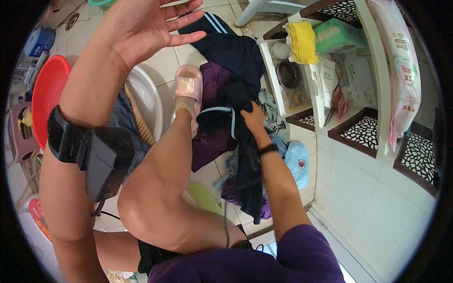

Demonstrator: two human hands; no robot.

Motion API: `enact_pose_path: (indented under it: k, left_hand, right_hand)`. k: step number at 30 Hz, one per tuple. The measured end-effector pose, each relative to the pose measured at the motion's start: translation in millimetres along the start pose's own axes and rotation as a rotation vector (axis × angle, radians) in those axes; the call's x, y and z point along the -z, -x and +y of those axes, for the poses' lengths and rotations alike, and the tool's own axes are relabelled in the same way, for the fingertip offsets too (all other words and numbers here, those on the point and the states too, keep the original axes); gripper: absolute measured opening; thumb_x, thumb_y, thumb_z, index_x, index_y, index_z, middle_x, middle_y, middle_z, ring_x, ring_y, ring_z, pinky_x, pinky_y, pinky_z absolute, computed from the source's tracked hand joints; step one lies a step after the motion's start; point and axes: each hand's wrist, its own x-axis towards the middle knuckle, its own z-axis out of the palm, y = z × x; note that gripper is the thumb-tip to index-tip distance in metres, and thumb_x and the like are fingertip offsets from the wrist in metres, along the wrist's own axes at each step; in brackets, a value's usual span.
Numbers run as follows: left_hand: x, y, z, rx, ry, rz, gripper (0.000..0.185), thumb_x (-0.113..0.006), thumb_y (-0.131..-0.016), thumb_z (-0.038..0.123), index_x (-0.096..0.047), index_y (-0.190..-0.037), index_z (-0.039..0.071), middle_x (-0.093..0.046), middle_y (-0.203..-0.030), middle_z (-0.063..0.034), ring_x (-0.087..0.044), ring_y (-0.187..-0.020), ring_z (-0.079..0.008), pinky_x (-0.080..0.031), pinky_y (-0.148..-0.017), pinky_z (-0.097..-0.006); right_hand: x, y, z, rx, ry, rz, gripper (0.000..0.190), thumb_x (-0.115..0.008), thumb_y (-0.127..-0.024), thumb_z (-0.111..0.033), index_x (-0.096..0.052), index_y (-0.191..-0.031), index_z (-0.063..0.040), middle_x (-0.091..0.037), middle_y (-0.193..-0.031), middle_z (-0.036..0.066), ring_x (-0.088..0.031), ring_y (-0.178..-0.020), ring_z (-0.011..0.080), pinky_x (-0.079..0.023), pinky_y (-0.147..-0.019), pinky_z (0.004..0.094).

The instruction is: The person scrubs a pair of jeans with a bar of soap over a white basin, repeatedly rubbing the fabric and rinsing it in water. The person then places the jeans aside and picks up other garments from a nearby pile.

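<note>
My left hand (pixel 148 30) is raised at the top, palm showing and fingers apart, holding nothing. My right hand (pixel 254 122) grips a black garment (pixel 249 166) with light blue trim, whose lower end hangs towards me. Beneath it, dark purple cloth (pixel 212 145) and a navy garment (pixel 230 49) with pale blue stripes lie on the floor tiles. More clothes lie to the right, among them a light blue piece (pixel 297 162) with a round emblem. Left of my slippered foot, a white basin (pixel 152 99) holds a ribbed washboard (pixel 137 113) and dark blue cloth (pixel 122 116), partly hidden by my left arm.
A red basin (pixel 49 99) and a mauve stool (pixel 23 131) stand at the left. On the right, a white-and-brown shelf rack (pixel 384 88) holds a yellow cloth (pixel 302 42) and a green pack (pixel 338 35). A pale green object (pixel 203 196) sits beside my leg.
</note>
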Motion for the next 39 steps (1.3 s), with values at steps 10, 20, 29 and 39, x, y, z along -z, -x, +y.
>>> enact_pose_path:
  k: [10, 20, 29, 39]
  left_hand:
    - [-33, 8, 15, 0.064, 0.068, -0.043, 0.008, -0.049, -0.082, 0.013, -0.052, -0.083, 0.005, -0.051, -0.086, -0.0056, -0.051, -0.087, -0.0212, -0.041, -0.087, -0.0511]
    - [-36, 3, -2, 0.166, 0.014, 0.028, 0.009, -0.05, -0.081, 0.013, -0.052, -0.083, 0.005, -0.051, -0.088, -0.0079, -0.05, -0.089, -0.0212, -0.041, -0.086, -0.0518]
    - [-72, -35, -39, 0.403, -0.308, 0.095, 0.012, -0.049, -0.083, 0.016, -0.053, -0.087, 0.005, -0.051, -0.09, -0.0061, -0.05, -0.084, -0.0193, -0.04, -0.086, -0.0525]
    - [-32, -17, -54, 0.2, -0.381, 0.017, 0.021, -0.051, -0.085, 0.02, -0.056, -0.099, 0.004, -0.054, -0.102, -0.0084, -0.052, -0.098, -0.0228, -0.045, -0.086, -0.0531]
  right_hand:
    - [260, 276, 77, -0.585, 0.554, -0.99, 0.033, -0.064, -0.052, -0.023, -0.065, -0.077, -0.002, -0.064, -0.075, 0.016, -0.06, -0.071, 0.0281, -0.046, -0.063, 0.0361]
    - [179, 215, 94, -0.08, 0.841, -0.817, 0.038, -0.062, -0.052, -0.023, -0.064, -0.083, -0.002, -0.062, -0.086, 0.022, -0.06, -0.082, 0.0361, -0.049, -0.071, 0.0432]
    - [9, 0, -13, -0.167, 0.216, -0.027, 0.103, -0.077, -0.058, -0.048, -0.027, -0.136, -0.004, -0.022, -0.135, 0.035, -0.018, -0.128, 0.0471, -0.023, -0.103, 0.0483]
    - [-52, 35, 9, -0.064, -0.094, 0.325, 0.031, -0.066, -0.067, -0.024, -0.062, -0.088, -0.001, -0.06, -0.087, 0.021, -0.057, -0.083, 0.0374, -0.045, -0.074, 0.0451]
